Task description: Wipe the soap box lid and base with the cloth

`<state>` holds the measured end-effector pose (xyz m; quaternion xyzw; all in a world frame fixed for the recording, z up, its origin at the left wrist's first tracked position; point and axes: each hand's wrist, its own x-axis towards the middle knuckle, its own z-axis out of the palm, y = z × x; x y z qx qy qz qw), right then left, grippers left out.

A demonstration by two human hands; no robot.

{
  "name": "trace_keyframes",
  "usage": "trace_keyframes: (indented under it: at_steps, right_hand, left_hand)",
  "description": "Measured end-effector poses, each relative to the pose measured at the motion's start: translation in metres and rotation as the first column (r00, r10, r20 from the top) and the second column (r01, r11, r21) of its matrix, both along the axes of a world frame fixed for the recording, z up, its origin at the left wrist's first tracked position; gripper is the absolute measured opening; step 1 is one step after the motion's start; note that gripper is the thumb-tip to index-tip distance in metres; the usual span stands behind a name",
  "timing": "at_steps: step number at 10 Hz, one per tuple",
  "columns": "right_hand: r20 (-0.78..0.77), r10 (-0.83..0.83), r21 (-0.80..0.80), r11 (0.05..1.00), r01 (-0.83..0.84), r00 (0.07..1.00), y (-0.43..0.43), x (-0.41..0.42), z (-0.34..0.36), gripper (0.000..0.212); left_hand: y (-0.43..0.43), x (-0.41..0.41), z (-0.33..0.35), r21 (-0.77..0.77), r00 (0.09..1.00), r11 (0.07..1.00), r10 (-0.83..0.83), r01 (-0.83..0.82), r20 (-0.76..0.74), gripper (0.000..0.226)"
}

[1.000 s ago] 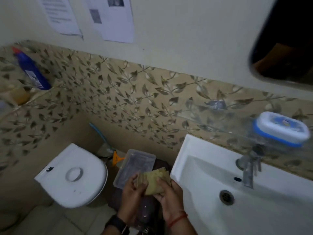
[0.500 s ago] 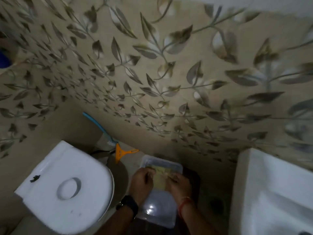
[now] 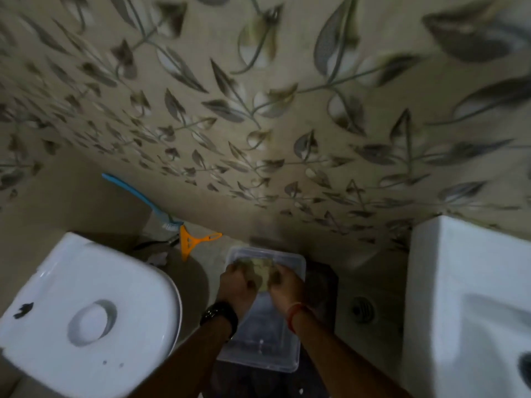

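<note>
Leaf-patterned tiled wall (image 3: pixel 258 110) across the back, blurred. Far left of the box: white toilet lid (image 3: pixel 86 305), closed, with a dark mark near its left edge. Up and left of the box, against the wall: blue brush (image 3: pixel 138 196), leaning, bristles down; just right of it, orange scraper (image 3: pixel 195 242) on the floor. Over the box's far end: left hand (image 3: pixel 237 288), black watch (image 3: pixel 219 314) at the wrist, fingers curled tight round the cloth (image 3: pixel 261 268). Cloth yellowish, bunched between both hands, low over that far end; cannot tell whether touching the bottom. Box (image 3: pixel 258 349) clear plastic, rectangular, open side up, on a dark surface (image 3: pixel 321 282). Right hand (image 3: pixel 286 285), red thread (image 3: pixel 296 311) at the wrist, also clenched on the cloth. Right of the box: round floor drain (image 3: pixel 360 308). Far right of the box: white sink (image 3: pixel 459 282).
</note>
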<state>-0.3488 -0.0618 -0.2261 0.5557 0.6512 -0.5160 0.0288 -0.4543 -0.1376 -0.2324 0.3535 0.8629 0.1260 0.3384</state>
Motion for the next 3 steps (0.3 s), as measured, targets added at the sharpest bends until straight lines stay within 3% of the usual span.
trace_keyframes:
  at_steps: [1, 2, 3]
  right_hand:
    - [0.029, 0.159, 0.083, 0.983, -0.161, 0.987, -0.001, 0.012, 0.034, 0.046]
    - [0.057, 0.264, 0.157, 0.95, -0.27, 0.963, 0.002, 0.024, 0.073, 0.049]
    - [0.076, 0.333, 0.265, 0.902, -0.341, 0.94, 0.0, 0.046, 0.113, 0.048]
  left_hand:
    - [-0.003, 0.007, 0.029, 0.043, 0.981, 0.986, -0.156, 0.162, -0.118, 0.03]
    - [-0.003, 0.018, 0.064, -0.084, 0.917, 0.95, -0.314, 0.302, -0.248, 0.042]
    - [-0.002, 0.039, 0.105, -0.164, 0.87, 0.93, -0.367, 0.33, -0.33, 0.05]
